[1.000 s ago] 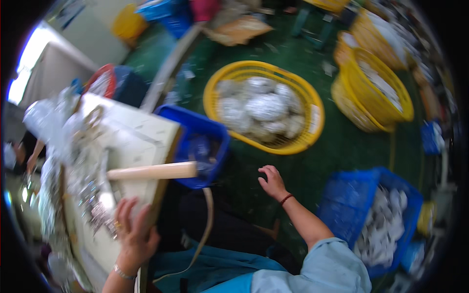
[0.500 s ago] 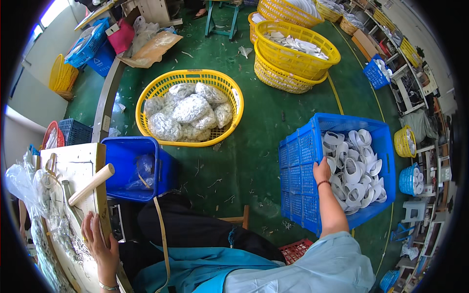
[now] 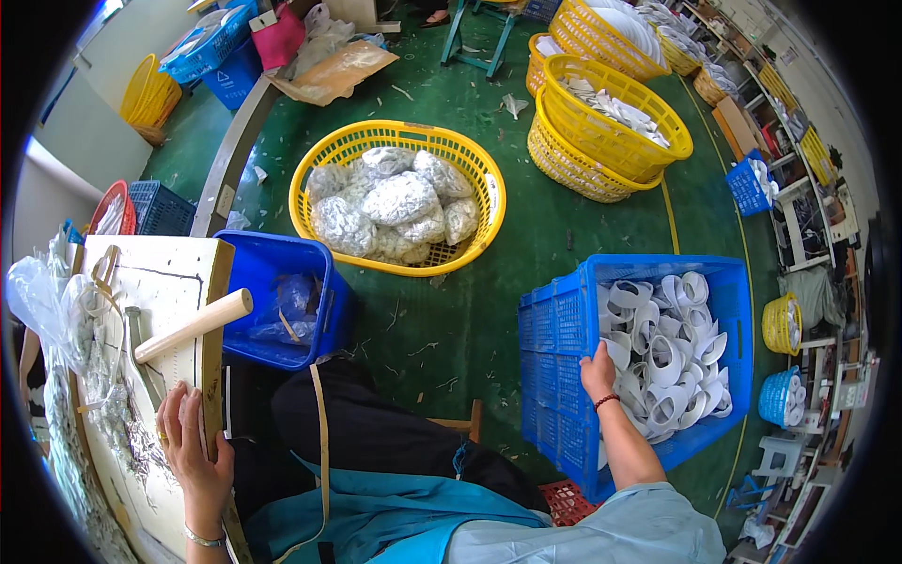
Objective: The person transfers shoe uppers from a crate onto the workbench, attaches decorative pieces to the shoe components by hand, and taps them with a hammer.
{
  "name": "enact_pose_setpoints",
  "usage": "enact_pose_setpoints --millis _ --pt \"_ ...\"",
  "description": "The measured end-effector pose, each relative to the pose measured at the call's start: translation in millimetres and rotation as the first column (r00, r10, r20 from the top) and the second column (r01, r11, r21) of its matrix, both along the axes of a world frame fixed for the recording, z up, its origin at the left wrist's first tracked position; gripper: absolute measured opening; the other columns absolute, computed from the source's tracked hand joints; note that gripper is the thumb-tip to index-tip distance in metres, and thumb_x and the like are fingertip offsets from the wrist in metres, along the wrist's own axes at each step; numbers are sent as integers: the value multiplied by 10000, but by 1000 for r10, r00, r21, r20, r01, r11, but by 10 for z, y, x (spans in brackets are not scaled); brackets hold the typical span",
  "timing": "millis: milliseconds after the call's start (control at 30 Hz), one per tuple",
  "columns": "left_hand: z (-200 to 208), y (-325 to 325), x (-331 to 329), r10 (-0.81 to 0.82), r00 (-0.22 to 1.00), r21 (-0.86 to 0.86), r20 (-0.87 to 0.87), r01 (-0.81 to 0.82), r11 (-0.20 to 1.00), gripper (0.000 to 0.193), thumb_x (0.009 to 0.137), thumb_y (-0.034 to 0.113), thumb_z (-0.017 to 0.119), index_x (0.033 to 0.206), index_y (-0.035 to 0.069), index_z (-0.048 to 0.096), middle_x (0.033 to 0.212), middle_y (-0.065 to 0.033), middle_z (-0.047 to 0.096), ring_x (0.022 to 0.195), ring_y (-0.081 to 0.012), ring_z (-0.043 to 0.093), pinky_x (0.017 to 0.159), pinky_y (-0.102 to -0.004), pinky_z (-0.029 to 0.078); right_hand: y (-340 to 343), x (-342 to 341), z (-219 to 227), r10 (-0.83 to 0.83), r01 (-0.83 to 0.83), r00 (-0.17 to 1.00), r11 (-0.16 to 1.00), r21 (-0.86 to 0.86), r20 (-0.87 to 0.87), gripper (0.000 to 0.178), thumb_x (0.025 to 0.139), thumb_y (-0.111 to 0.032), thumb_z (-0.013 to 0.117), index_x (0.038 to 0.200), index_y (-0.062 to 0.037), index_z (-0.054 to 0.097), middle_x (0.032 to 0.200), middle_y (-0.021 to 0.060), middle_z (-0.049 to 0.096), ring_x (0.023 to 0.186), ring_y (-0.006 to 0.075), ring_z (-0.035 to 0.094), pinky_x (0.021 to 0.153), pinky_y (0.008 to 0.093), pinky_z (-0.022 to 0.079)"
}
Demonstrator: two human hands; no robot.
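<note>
My right hand (image 3: pixel 598 373) is closed over the near-left rim of a blue plastic crate (image 3: pixel 556 376). The crate sits tilted to my right, full of curled white strip pieces (image 3: pixel 669 362). On the white-topped wooden bench (image 3: pixel 174 268) at my left, my left hand (image 3: pixel 197 456) lies with its fingers stretched out near the edge, holding nothing. Just beyond those fingers are a pale wooden handle (image 3: pixel 197 326) and a dull metal rod (image 3: pixel 139 348). Clear plastic wrap (image 3: pixel 58 296) and thin wire-like strands (image 3: pixel 117 437) lie on the bench's left side.
A blue bin (image 3: pixel 329 324) with plastic scraps stands beside the bench. Ahead, a yellow basket (image 3: pixel 496 230) holds several wrapped bundles (image 3: pixel 399 202). Stacked yellow baskets (image 3: pixel 578 164) stand at the far right. A red basket (image 3: pixel 567 503) is by the crate; shelving (image 3: pixel 817 376) lines the right.
The blue crate has come nearer and to the left across the floor, with my right hand still on its rim. My left hand stays on the bench. The whole view has shifted.
</note>
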State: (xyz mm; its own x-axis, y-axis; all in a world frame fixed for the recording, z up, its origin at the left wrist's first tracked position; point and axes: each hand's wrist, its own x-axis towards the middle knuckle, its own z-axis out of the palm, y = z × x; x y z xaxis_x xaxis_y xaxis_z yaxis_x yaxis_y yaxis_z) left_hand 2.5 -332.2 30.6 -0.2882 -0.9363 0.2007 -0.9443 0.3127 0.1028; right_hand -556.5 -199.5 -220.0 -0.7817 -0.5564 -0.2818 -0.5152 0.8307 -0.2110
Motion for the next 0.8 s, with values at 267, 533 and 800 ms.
enact_pose_setpoints --millis 267,533,800 --pt "14 -27 2 -9 1000 46 -7 10 999 627 688 -45 550 1309 28 504 1360 -207 456 1292 -398 405 1093 -486 314 -1200 -17 -398 4 39 981 975 -219 192 362 816 -179 584 1109 -6 461 983 279 654 922 459 627 824 526 482" --pt "-33 -28 73 -42 999 9 -21 42 999 602 680 -20 563 1279 24 525 1346 -204 467 1266 -412 417 1079 -513 315 -1421 -220 -528 124 -100 989 960 -260 77 276 798 -100 563 1046 -5 484 834 178 656 572 260 649 575 401 545" --pt "-62 1 119 -63 998 -23 -9 63 998 577 736 -7 564 1309 16 504 1390 -206 459 1303 -405 405 1094 -500 308 186 864 -460 183 5 930 861 -509 318 554 786 -161 634 1281 -15 433 1162 224 592 1074 373 592 921 434 465"
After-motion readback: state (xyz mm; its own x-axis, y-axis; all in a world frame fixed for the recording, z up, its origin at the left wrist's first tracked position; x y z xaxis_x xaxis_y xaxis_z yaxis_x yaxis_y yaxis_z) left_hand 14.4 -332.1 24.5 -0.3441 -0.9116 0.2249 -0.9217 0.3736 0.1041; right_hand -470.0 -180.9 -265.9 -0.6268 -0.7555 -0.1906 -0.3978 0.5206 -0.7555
